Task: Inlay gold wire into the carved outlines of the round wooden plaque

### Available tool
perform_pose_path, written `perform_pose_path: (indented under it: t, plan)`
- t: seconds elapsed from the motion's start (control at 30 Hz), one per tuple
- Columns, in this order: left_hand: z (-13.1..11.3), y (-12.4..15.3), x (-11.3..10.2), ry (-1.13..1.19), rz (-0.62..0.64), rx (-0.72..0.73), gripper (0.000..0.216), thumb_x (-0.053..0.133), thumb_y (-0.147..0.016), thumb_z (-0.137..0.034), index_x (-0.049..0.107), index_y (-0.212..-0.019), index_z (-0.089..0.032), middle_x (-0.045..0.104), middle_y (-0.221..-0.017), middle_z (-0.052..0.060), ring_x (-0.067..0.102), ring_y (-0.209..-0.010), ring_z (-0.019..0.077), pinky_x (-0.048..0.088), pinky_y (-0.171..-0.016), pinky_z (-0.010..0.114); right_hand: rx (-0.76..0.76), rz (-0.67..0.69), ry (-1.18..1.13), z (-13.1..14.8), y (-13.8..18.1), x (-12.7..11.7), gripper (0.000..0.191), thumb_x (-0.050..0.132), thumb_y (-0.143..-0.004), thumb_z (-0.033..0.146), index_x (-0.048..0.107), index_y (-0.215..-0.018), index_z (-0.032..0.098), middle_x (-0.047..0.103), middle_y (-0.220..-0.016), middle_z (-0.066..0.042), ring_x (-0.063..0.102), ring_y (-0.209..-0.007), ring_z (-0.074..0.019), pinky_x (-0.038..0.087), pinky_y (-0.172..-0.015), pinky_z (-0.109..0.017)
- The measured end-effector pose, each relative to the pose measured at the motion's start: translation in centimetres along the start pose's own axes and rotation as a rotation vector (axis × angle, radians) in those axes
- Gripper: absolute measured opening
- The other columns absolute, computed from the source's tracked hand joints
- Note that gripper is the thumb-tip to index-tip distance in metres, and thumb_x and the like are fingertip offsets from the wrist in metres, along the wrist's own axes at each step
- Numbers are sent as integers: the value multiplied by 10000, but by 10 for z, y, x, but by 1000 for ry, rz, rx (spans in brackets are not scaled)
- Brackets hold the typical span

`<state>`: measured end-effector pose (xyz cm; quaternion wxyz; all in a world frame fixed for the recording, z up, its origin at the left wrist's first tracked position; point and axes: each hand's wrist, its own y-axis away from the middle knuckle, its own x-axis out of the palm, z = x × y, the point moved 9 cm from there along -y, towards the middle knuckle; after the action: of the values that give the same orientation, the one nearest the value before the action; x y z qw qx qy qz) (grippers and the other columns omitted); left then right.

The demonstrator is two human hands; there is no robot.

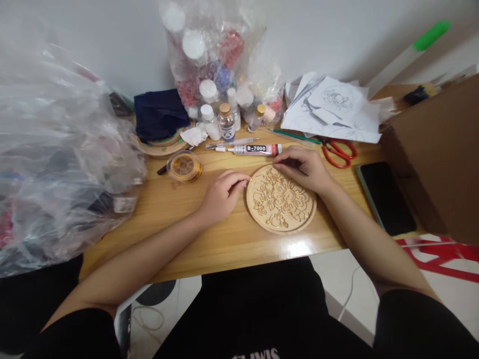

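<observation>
A round wooden plate (281, 230) with a raised rim lies on the table, bearing a floral design outlined in gold wire (287, 195). At its upper left rim my left hand (223, 194) is closed in a pinch, with a fine gold strand showing at the fingertips. Over the upper right rim, my right hand (305, 167) grips dark, slim tweezers (295, 163), partly hidden by the fingers. A clear spool of gold wire (184, 167) rests left of the plate. Just behind the plate lies a B-7000 glue tube (256, 149).
Small bottles (226, 122) and a bag of jars (220, 55) stand at the back. Red-handled scissors (339, 152), a phone (385, 197) and a cardboard box (434, 154) are to the right. Drawn papers (333, 107) lie behind. A large plastic bag (67, 149) fills the left.
</observation>
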<state>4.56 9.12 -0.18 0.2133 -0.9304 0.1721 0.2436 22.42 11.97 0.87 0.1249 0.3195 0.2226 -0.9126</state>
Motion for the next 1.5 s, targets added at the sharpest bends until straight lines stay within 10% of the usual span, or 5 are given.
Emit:
perform_pose_path:
  t: [1.5]
  plan:
    - [1, -1, 2, 24, 31, -43, 154, 540, -900, -145, 681, -937, -196, 691, -896, 27, 633, -853, 154, 515, -792, 307, 39, -10, -4, -3, 1, 1, 155, 643, -841, 355, 692, -862, 209, 680, -784, -47, 576, -632, -143, 432, -574, -287]
